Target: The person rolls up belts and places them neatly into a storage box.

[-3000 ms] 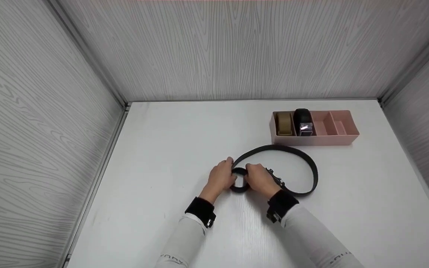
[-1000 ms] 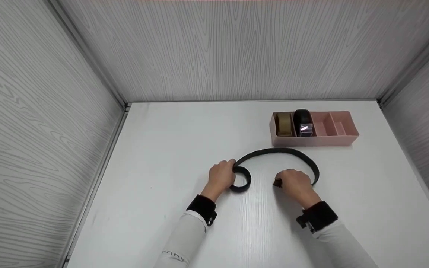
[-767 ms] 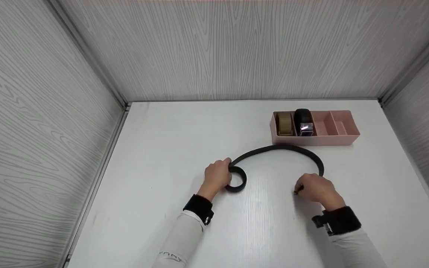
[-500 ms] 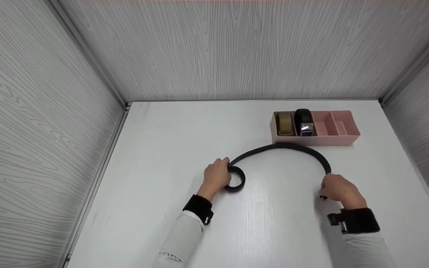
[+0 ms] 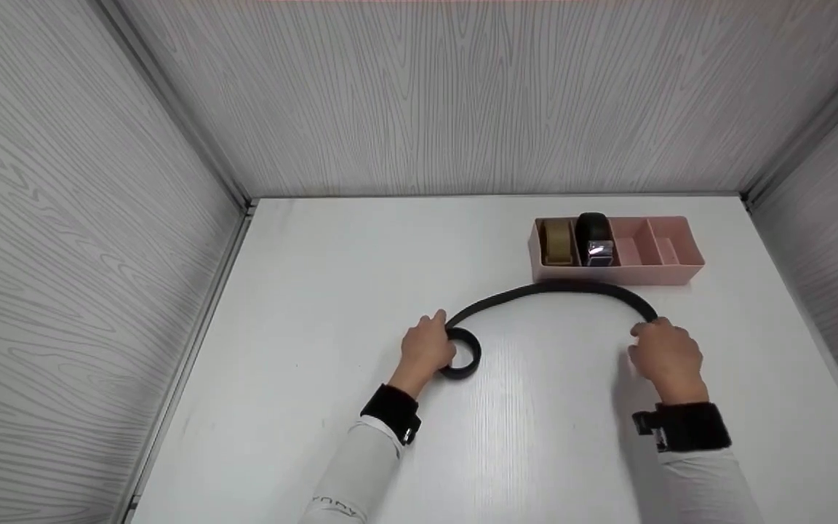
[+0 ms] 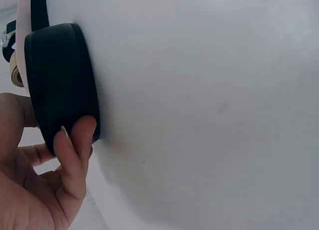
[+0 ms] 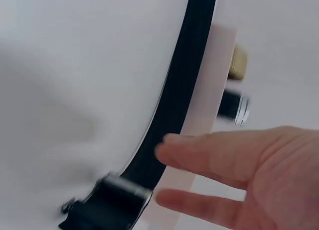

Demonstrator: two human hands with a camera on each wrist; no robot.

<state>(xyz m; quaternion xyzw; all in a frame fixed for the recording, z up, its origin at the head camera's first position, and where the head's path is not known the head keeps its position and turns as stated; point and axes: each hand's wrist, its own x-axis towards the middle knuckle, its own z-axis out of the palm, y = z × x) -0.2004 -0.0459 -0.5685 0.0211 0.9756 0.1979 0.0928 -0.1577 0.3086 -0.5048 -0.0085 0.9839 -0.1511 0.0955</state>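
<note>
A black belt lies in an arc across the white table, its left end wound into a coil (image 5: 468, 365). My left hand (image 5: 425, 348) grips the left side of that coil. In the left wrist view, fingers curl around the lower part of the coiled belt (image 6: 62, 80). The strap (image 5: 564, 286) bows away from me and runs right, to my right hand (image 5: 668, 358). In the right wrist view, my right hand's fingers (image 7: 199, 153) are fairly straight, fingertips at the strap's edge, close to the buckle (image 7: 107, 202). The hand hides the buckle end in the head view.
A pink divided box (image 5: 619, 275) stands just behind the strap's arc. In its left compartments sit a tan rolled belt (image 5: 557, 244) and a black rolled belt (image 5: 593, 229) with a shiny buckle. Grey wood-grain walls surround the table (image 5: 332, 291).
My right hand has left the coil and moved right with the buckle end, drawing the loop into a wide arc. Its fingers have since loosened. My left hand stays at the coil.
</note>
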